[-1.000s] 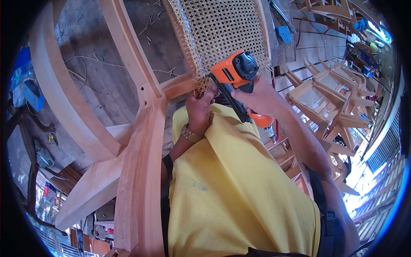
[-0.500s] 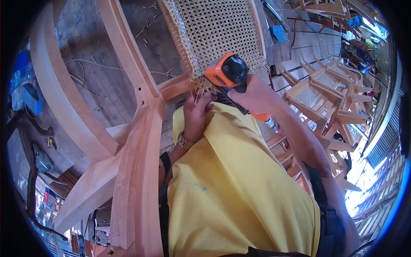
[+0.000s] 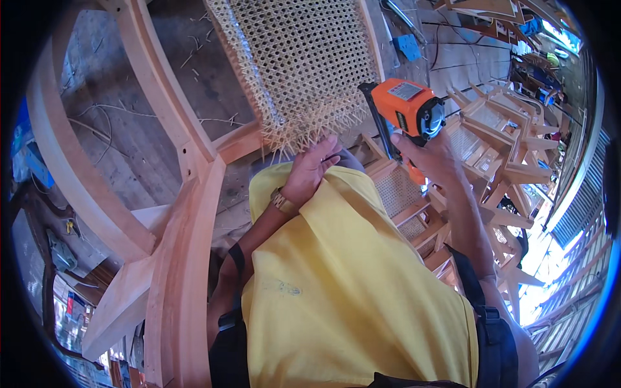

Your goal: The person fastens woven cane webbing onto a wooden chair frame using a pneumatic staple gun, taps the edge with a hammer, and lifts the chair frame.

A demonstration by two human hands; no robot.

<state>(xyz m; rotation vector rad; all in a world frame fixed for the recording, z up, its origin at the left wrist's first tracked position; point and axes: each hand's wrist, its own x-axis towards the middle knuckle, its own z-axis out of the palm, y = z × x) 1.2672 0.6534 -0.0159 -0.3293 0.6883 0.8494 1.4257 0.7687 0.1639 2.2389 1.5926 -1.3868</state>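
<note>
My right hand (image 3: 435,154) grips an orange and black nail gun (image 3: 402,103), held up in the air to the right of a chair frame. Its dark nose and magazine point away from me, clear of the wood. My left hand (image 3: 309,169), with a watch on the wrist, lies at the near edge of a woven cane panel (image 3: 304,58). Its fingers are loosely bent and a little apart, by the frayed cane ends (image 3: 314,129). The panel covers part of the pale wooden chair frame (image 3: 194,171) in front of me. Whether the fingertips touch the cane is hard to tell.
Curved wooden chair parts (image 3: 84,168) rise on my left. Several unfinished chairs (image 3: 498,136) with cane seats stand to the right. A blue block (image 3: 406,47) and a metal tool (image 3: 400,14) lie beyond the panel. Loose cane strands (image 3: 123,111) are scattered on the planks.
The nail gun has lifted off the panel's near edge and swung right and up in my right hand. My left hand has loosened from its closed hold on the cane edge. The view shifted slightly.
</note>
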